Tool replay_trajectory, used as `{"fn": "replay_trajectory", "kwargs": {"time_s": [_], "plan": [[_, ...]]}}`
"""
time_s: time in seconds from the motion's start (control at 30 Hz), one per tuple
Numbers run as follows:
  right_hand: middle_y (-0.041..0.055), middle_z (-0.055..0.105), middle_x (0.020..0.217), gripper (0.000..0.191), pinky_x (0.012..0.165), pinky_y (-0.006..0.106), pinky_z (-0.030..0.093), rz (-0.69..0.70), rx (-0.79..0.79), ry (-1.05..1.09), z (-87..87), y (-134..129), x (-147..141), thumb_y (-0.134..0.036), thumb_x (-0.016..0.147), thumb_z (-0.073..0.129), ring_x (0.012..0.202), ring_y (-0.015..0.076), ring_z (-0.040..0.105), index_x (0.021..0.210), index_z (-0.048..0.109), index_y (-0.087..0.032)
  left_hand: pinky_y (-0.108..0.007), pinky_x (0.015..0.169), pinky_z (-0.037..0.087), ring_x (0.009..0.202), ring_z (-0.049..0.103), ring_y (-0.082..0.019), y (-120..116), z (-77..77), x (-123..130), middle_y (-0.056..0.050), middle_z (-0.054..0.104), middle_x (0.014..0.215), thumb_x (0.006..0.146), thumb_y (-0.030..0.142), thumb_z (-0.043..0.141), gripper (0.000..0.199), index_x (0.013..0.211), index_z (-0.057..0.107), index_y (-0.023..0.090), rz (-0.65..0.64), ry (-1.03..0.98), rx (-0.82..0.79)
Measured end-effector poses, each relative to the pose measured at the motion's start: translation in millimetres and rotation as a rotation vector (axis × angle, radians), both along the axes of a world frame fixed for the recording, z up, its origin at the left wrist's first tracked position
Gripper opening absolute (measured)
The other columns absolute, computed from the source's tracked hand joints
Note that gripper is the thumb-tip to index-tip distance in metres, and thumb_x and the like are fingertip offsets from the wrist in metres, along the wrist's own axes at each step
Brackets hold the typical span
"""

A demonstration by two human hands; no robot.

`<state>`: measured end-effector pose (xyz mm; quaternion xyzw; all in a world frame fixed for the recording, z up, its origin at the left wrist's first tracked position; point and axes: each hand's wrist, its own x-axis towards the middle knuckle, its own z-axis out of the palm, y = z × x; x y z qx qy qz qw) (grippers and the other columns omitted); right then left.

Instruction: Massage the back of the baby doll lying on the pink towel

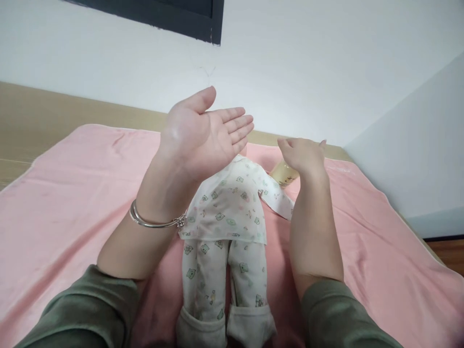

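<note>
A white wall (308, 72) rises behind the worktop (39, 106), with a dark frame (159, 12) at its top. A pink cloth (61, 193) is spread out up to near the worktop's far edge, rumpled in places.

A small clothed figure lies midway between the cloth's sides, feet toward the near edge. The dressing looks finished: the patterned top (232, 208) hangs over matching trousers (208, 270), and folded cuffs cover the feet. What remains cannot be judged.

The left hand (206, 133) is empty, palm showing, fingers straight and close together, thumb apart. It hides most of the head, and its forearm blocks one side of the top. The right hand (304, 152) bends at the wrist; its fingers are mostly hidden, so I cannot tell whether it grips anything. Just behind that wrist is a pale yellow bottle (283, 174), tilted and partly covered, beside the top's outstretched sleeve (277, 198). Silver bangles (154, 225) circle the left forearm.
</note>
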<state>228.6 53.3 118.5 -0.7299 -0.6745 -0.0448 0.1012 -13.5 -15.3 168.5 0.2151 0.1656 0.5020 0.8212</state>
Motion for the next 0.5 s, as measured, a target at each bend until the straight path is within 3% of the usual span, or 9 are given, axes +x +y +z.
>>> {"fn": "replay_trajectory", "kwargs": {"time_s": [0.13, 0.23, 0.4, 0.5], "plan": [[0.0104, 0.075, 0.105, 0.047, 0.118, 0.076, 0.016, 0.036, -0.019, 0.078, 5.9, -5, 2, -0.047, 0.1, 0.034, 0.119, 0.0369, 0.062, 0.101, 0.074, -0.022, -0.044, 0.126, 0.018, 0.156, 0.022, -0.025, -9, 6.4, -5, -0.005, 0.02, 0.172, 0.097, 0.043, 0.025, 0.074, 0.163, 0.005, 0.02, -0.019, 0.021, 0.0], [0.0133, 0.066, 0.135, 0.046, 0.12, 0.067, 0.029, 0.053, 0.129, 0.255, 12.8, -17, -7, -0.046, 0.099, 0.04, 0.134, 0.0363, 0.055, 0.124, 0.068, -0.019, -0.043, 0.126, 0.018, 0.156, 0.02, -0.024, -24, 12.6, 3, -0.002, 0.022, 0.171, 0.098, 0.041, 0.022, 0.07, 0.163, 0.008, 0.021, -0.07, 0.071, 0.007], [0.0062, 0.04, 0.162, 0.056, 0.126, 0.04, 0.034, 0.276, 0.506, 0.573, 21.4, -69, -58, -0.04, 0.1, 0.037, 0.153, 0.0188, 0.035, 0.149, 0.048, -0.016, -0.038, 0.129, 0.015, 0.157, 0.01, -0.022, -61, 17.0, 26, 0.007, 0.033, 0.167, 0.103, 0.041, 0.021, 0.059, 0.16, 0.026, 0.028, -0.148, 0.26, -0.062], [-0.0024, 0.035, 0.164, 0.056, 0.129, 0.045, 0.028, 0.345, 0.495, 0.501, 23.0, -94, -86, -0.039, 0.103, 0.02, 0.156, 0.021, 0.027, 0.154, 0.041, -0.025, -0.036, 0.132, 0.018, 0.158, 0.016, -0.025, -77, 17.0, 30, 0.012, 0.049, 0.157, 0.103, 0.042, 0.036, 0.047, 0.148, 0.047, 0.033, -0.088, 0.214, -0.066]]}}
